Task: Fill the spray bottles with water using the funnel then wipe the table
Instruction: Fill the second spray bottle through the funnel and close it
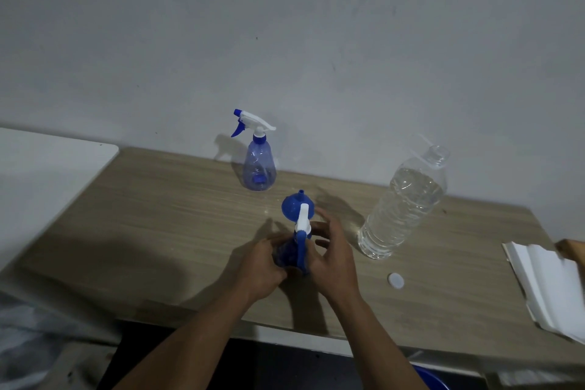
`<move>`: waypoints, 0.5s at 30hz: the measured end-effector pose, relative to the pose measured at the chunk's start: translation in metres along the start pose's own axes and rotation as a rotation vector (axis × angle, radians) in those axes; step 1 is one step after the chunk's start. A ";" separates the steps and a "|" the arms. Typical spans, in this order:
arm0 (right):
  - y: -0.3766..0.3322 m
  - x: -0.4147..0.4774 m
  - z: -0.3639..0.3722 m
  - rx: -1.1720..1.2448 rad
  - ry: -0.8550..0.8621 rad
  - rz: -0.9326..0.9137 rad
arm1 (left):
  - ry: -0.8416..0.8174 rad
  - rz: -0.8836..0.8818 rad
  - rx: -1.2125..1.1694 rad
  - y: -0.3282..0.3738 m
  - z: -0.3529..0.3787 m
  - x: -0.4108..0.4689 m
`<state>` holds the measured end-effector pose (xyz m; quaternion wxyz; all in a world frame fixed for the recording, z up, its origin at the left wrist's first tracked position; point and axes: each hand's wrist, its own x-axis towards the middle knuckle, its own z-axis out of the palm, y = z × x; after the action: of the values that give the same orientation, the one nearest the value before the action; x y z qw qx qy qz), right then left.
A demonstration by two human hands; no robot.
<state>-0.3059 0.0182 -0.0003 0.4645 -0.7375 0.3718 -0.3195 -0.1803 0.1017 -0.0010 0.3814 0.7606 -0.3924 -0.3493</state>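
Far left, a white surface [47,174] butts against the wooden table [158,215], its outer side cut off by the frame. Moving in, one spray bottle [258,165] stands upright at the back, close to the wall, with its blue-and-white trigger head on and its clear blue body looking nearly empty.

At centre, the left hand [262,269] grips the second spray bottle [292,252], fingers curled round its body, so very little of the blue plastic shows. Its white sprayer head sticks up between the hands. Just behind it on the table is the blue funnel [292,207], partly covered by that sprayer head, with the narrow spout showing at the far side.

Then the right hand [332,260]: fingers spread and lightly bent beside the sprayer head. Blur hides any contact, so I can't tell whether they hold it.

Further right, a clear water bottle [405,203] stands uncapped and mostly full, its white cap [396,280] lying on the table nearer the front edge. At the right edge is a stack of white paper [550,285], partly cut off, with a brown object [571,248] above it, too cropped to identify.
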 end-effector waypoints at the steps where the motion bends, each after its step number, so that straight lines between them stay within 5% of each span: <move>1: -0.001 -0.001 -0.001 0.009 0.008 -0.013 | -0.011 -0.001 0.010 0.001 0.000 0.000; 15: -0.083 0.015 -0.039 0.103 0.245 -0.104 | -0.062 -0.022 -0.024 0.006 -0.002 -0.003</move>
<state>-0.3088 0.0120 0.0920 0.4357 -0.6865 0.3701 -0.4494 -0.1819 0.1025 0.0055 0.3744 0.7491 -0.3913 -0.3815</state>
